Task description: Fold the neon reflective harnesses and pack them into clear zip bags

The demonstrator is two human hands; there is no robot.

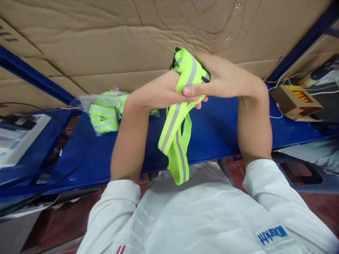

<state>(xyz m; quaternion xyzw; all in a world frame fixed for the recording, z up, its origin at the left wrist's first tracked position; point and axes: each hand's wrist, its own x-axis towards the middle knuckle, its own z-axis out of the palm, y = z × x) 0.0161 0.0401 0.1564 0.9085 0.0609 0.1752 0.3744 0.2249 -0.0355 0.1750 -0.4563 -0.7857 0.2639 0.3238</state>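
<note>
One bundle of yellow-green strap (171, 125) with a grey stripe filled the middle of the head view, the only view I had from my distant seat. It was held up above the blue table (212, 137), its upper part gathered between the hands and its loops hanging free in front of the white shirt (190, 211). The left hand (165, 91) was closed around it from the side and below; the right hand (221, 79) pinched it, thumb pressed across the front. Some fingers were hidden behind the fabric, so I could not tell how they curled. Black pieces (206, 78) showed at the bundle's edges.

I judged the step to be gathering the strap into a compact bundle; the next move called for keeping that thumb pressure while minding the loose loops. Clear bags (104, 120) with similar material lay beyond the left forearm.

For writing, I made out something like "Darkht" on the shirt's patch (275, 235), skewed and uncertain. Cut-off dark letters (9, 37) marked the cardboard (92, 46); print on the white box (21, 141) was too blurred to read.
</note>
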